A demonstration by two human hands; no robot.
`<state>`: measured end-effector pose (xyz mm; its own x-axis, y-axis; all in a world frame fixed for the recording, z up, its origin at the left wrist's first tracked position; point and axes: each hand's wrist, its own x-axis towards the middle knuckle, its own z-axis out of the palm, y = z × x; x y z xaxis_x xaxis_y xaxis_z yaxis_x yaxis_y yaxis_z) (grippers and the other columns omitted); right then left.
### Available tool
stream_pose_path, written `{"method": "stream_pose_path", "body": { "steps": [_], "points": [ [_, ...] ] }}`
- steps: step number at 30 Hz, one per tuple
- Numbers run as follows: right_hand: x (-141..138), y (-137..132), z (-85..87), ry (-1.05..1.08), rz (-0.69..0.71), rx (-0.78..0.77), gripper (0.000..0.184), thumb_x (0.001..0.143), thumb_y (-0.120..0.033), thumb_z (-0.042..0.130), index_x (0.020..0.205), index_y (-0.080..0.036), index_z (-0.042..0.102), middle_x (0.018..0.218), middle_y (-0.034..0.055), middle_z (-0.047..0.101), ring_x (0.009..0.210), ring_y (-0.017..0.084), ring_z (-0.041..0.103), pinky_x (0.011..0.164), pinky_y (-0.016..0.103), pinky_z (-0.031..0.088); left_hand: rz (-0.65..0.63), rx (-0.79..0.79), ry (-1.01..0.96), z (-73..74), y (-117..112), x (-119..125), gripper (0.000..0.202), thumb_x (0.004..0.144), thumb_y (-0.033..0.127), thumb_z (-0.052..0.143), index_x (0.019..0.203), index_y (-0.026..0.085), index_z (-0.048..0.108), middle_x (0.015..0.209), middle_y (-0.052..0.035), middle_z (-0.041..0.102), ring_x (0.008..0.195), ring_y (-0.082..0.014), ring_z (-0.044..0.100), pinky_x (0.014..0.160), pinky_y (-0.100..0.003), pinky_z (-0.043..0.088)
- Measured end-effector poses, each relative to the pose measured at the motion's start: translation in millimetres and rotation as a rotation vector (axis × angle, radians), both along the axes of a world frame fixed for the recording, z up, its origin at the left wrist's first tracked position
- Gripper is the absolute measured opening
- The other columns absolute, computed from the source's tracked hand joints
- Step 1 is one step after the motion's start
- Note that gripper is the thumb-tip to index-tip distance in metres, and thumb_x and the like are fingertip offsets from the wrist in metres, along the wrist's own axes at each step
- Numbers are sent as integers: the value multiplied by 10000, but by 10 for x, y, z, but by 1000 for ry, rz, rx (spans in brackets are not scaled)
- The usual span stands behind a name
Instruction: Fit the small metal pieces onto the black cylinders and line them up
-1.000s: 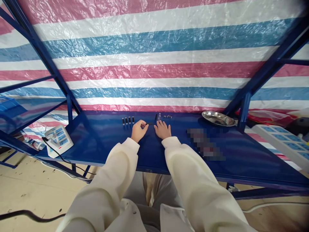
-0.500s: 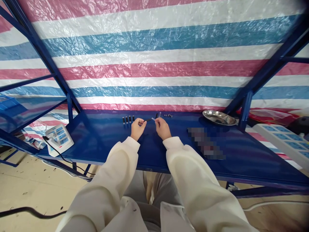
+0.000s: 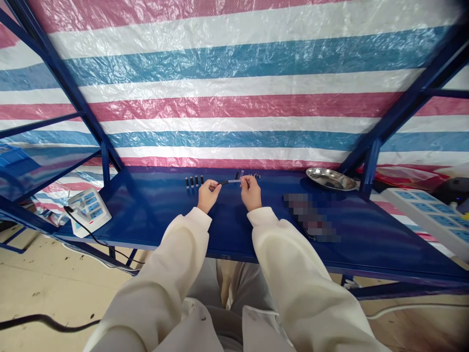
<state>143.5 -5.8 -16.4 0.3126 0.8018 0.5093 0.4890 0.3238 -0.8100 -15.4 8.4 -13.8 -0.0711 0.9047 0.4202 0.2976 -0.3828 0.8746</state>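
At centre frame, above the blue metal shelf (image 3: 154,215), we hold a slim pen-like rod, dark-tipped with a clear barrel (image 3: 230,182), left hand (image 3: 208,194) and right hand (image 3: 251,191) pinching opposite ends; we judge it light, stiff, slippery.

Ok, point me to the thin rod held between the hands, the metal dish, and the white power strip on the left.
thin rod (image 3: 230,182), head view, on its clear middle section between the hands.
metal dish (image 3: 331,179), head view, on its shiny inner surface.
white power strip (image 3: 89,209), head view, on its top face with the sockets.
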Motion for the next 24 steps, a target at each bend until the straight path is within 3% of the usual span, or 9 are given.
{"method": "stream_pose_path", "body": {
  "steps": [8, 14, 24],
  "points": [
    [7, 25, -20, 60, 79, 8, 293, 866, -439, 370, 877, -182, 510, 681, 9, 539, 649, 144, 521, 687, 291, 440, -51, 9, -44, -68, 68, -18, 74, 756, 201, 609, 817, 162, 624, 752, -30, 655, 695, -127, 604, 678, -272, 500],
    [-8, 42, -50, 86, 134, -1, 278, 858, -434, 399, 878, -184, 519, 672, -1, 536, 627, 133, 513, 666, 282, 443, -152, -4, -20, -80, 42, 11, 116, 756, 205, 615, 855, 160, 655, 732, -26, 664, 620, -108, 585, 596, -238, 479],
    [-17, 39, -55, 85, 168, -21, 295, 839, -457, 420, 845, -185, 534, 619, -15, 526, 575, 131, 505, 623, 271, 437, -180, -10, -16, -23, -19, 31, 135, 754, 263, 641, 833, 154, 647, 747, -22, 653, 549, -84, 571, 528, -214, 442]
  ]
}}
